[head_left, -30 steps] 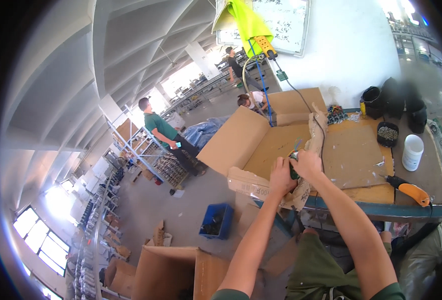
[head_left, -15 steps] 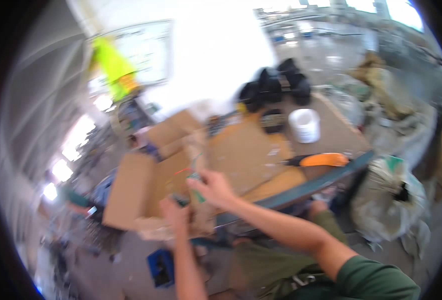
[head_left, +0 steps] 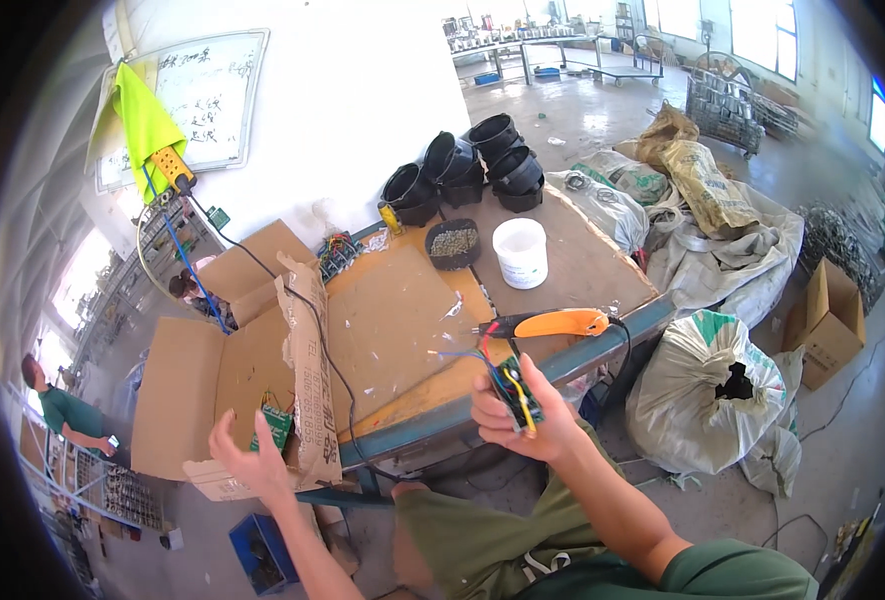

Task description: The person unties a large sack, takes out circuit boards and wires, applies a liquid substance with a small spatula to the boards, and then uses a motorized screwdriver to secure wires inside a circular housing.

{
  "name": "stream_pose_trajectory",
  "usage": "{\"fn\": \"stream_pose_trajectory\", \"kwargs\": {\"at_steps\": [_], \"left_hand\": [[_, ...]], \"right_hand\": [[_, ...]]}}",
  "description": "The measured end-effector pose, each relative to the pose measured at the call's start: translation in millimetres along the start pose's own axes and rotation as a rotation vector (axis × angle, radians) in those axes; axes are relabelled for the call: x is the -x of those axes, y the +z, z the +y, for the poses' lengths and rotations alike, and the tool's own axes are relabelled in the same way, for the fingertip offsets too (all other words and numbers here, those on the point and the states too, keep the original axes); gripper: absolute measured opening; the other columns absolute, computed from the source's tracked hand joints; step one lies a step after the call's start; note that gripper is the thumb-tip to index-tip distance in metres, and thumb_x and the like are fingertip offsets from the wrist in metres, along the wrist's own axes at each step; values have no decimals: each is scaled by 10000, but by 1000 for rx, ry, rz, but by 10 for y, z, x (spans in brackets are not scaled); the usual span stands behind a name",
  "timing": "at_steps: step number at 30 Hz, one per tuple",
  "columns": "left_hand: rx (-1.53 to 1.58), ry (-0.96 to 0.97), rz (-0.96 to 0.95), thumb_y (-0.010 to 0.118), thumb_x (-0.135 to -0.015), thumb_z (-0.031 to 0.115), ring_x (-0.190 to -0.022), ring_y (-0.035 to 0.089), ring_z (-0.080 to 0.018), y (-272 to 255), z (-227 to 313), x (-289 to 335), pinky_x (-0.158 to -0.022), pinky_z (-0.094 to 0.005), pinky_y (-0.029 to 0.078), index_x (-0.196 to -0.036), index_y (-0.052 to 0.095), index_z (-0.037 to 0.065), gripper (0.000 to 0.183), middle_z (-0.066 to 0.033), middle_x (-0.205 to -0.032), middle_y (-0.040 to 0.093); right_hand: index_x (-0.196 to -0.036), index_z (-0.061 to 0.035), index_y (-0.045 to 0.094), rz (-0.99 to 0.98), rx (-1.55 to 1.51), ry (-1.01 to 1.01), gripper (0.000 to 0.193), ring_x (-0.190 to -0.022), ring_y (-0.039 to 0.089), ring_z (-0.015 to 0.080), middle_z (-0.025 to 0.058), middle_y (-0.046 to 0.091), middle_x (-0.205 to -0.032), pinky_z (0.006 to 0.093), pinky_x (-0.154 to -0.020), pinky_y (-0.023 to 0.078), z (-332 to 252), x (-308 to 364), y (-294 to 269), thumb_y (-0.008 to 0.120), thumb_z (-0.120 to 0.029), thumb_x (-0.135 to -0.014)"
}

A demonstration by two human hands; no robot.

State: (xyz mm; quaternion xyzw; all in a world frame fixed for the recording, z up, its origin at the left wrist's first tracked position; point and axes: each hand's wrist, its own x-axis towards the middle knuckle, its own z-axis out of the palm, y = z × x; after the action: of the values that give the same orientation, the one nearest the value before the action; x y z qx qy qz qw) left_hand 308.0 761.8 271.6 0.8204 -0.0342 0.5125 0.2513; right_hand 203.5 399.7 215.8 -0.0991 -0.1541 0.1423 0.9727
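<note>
At lower left, my left hand [head_left: 251, 458] is spread open just beside a green board [head_left: 276, 428] in the cardboard box [head_left: 188, 390]. At lower centre, my right hand [head_left: 523, 420] is clamped on a wired circuit board [head_left: 516, 388] below the table [head_left: 403, 310] edge, near the orange tool [head_left: 553, 323].
</note>
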Motion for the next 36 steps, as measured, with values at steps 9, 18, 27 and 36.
{"fn": "stream_pose_trajectory", "kwargs": {"at_steps": [9,18,27,36], "left_hand": [[1104,-637,-835,784,-866,168,-912,652,-146,243,1720,1145,-760,-268,517,-1146,683,-21,352,-95,-1160,635],[1331,-999,-675,680,-924,13,-880,648,-122,368,1928,1216,-827,-269,509,-1018,681,-15,97,-76,-988,705],[1086,-779,-434,667,-947,-8,-832,591,-60,159,1971,1568,-726,-209,487,-989,631,1,56,-33,-909,653],[961,-519,-795,691,-903,-11,-810,688,-160,-212,2258,1723,-709,-289,536,-911,700,-10,12,-62,-871,703]], "right_hand": [[-1069,-61,546,0,308,244,587,-664,453,109,47,531,-856,244,-539,351,217,134,-69,366,-620,-1044],[-1047,-43,640,374,604,118,460,-718,579,125,40,636,-840,261,-629,446,264,230,-155,462,-466,-1065],[-1112,-88,657,616,712,36,427,-739,538,9,-46,638,-909,194,-634,461,497,168,-191,453,-461,-1074],[-1022,-107,516,544,708,-121,319,-681,447,65,-18,498,-811,223,-595,374,477,49,-501,399,-393,-1100]]}}
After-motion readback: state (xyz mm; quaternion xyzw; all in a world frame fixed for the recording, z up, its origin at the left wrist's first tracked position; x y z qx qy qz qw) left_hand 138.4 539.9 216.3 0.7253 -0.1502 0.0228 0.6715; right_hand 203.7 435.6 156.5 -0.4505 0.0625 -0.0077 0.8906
